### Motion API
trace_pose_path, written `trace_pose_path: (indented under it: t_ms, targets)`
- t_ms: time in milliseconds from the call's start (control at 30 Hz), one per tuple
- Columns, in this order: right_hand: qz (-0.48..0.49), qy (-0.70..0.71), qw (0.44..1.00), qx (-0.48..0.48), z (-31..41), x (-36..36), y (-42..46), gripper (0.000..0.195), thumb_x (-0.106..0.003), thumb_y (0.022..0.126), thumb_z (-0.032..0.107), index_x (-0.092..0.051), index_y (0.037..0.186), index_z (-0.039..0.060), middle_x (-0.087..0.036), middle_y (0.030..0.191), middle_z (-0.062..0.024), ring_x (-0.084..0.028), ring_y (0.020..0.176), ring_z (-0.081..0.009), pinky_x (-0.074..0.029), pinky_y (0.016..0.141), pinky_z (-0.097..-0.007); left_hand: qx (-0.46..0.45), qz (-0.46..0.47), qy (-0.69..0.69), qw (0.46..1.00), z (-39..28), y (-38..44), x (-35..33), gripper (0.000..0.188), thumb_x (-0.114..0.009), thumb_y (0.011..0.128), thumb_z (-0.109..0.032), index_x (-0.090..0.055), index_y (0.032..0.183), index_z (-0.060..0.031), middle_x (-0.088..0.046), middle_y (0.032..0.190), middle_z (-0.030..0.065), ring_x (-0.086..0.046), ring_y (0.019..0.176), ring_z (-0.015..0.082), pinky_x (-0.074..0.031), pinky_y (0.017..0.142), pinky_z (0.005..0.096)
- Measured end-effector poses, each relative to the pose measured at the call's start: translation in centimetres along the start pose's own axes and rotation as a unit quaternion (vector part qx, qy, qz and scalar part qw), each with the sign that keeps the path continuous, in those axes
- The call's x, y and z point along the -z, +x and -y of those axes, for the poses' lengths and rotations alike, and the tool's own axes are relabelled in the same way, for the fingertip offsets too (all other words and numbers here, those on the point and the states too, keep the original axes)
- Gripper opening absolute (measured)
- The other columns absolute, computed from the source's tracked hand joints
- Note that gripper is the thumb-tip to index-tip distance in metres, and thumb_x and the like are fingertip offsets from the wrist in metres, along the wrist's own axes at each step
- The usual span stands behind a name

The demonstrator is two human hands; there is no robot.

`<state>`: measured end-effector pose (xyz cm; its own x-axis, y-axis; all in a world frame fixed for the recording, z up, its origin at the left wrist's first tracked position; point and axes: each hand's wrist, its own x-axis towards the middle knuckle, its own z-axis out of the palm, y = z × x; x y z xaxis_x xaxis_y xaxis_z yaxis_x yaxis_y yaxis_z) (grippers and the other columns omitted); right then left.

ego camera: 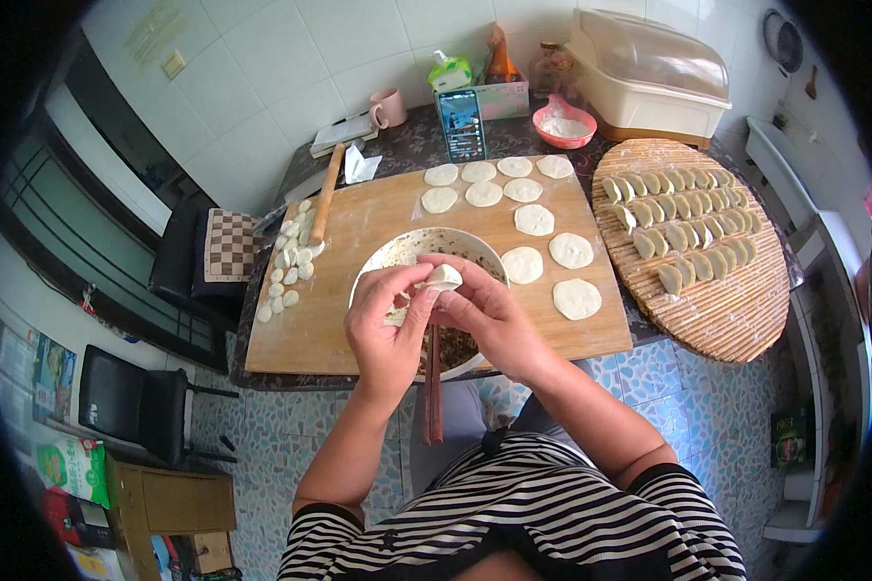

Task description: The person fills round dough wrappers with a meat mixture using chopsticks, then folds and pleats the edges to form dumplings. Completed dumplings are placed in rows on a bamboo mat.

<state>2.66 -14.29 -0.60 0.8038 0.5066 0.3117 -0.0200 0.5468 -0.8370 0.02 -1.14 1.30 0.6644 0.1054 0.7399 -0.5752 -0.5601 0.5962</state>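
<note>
Between the fingertips of both hands is a folded dumpling (446, 277), held above a white bowl (378, 254) of minced filling (456, 350). My left hand (386, 312) grips its left end, while my right hand (488, 312) pinches its right side and front edge. A pair of brown chopsticks (433, 392) leans in the bowl, the thick ends jutting out over my lap. Round dough wrappers (525, 265) lie flat on the wooden board (378, 196), right of and behind the bowl. Small dough pieces (291, 254) are gathered at the board's left, beside a rolling pin (327, 194).
Rows of finished dumplings (687, 207) rest on an oval reed tray (734, 319) at the right. Behind the board stand a propped phone (462, 125), a pink bowl of flour (564, 128), a pink mug (387, 108) and a lidded plastic bin (647, 80). Black chairs (134, 407) are at the left.
</note>
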Motion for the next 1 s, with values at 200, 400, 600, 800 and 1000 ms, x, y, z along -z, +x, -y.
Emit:
trace_pose_path:
  t_ms: [200,400,600,800,1000]
  targets:
    - [0.014,-0.059,0.998,0.031,-0.8,0.0,-0.1,0.04,-0.046,0.094,0.008,-0.039,0.132,0.0004,-0.057,0.11,-0.0104,-0.056,0.099,-0.0136,-0.049,0.084,-0.0285,-0.049,0.005,0.043,0.998,0.6,-0.2,0.4,0.012,-0.064,0.081,-0.004,-0.064,0.092,-0.0013,-0.062,0.086,0.0091,-0.058,0.077,0.0194,-0.048,0.064,0.0291]
    - [-0.026,-0.185,0.98,0.061,-0.7,0.2,0.0,0.04,-0.051,0.091,0.009,-0.044,0.129,-0.0025,-0.061,0.095,-0.0106,-0.057,0.084,-0.0105,-0.048,0.074,-0.0265,-0.015,0.023,0.003,1.0,-0.6,0.3,0.1,0.007,-0.062,0.082,-0.003,-0.061,0.088,0.0002,-0.062,0.083,0.0111,-0.059,0.077,0.0229,-0.048,0.065,0.0289]
    - [-0.032,-0.195,0.979,0.045,-1.0,0.2,-0.1,0.04,-0.054,0.09,0.012,-0.047,0.126,-0.0028,-0.06,0.087,-0.0111,-0.052,0.074,-0.0109,-0.045,0.068,-0.0265,-0.045,0.03,0.05,0.997,0.6,0.3,0.5,0.006,-0.062,0.082,-0.003,-0.061,0.087,0.0009,-0.062,0.085,0.0106,-0.059,0.076,0.021,-0.048,0.066,0.0287]
    - [-0.029,-0.231,0.969,0.085,-1.8,0.8,0.1,0.039,-0.056,0.088,0.014,-0.049,0.123,-0.0036,-0.059,0.081,-0.0138,-0.05,0.069,-0.011,-0.045,0.065,-0.0281,-0.012,0.053,0.013,0.998,0.1,0.3,0.6,0.006,-0.061,0.082,-0.003,-0.06,0.086,0.0012,-0.061,0.084,0.0101,-0.059,0.074,0.0201,-0.048,0.066,0.0285]
    - [-0.033,-0.272,0.961,0.04,-0.5,0.5,-0.3,0.035,-0.056,0.088,0.015,-0.052,0.119,-0.0011,-0.058,0.074,-0.0134,-0.05,0.063,-0.0138,-0.044,0.06,-0.0306,-0.008,0.042,-0.003,0.999,-0.7,0.5,0.4,0.005,-0.061,0.081,-0.001,-0.061,0.086,0.0007,-0.06,0.083,0.0097,-0.058,0.073,0.0197,-0.048,0.066,0.0286]
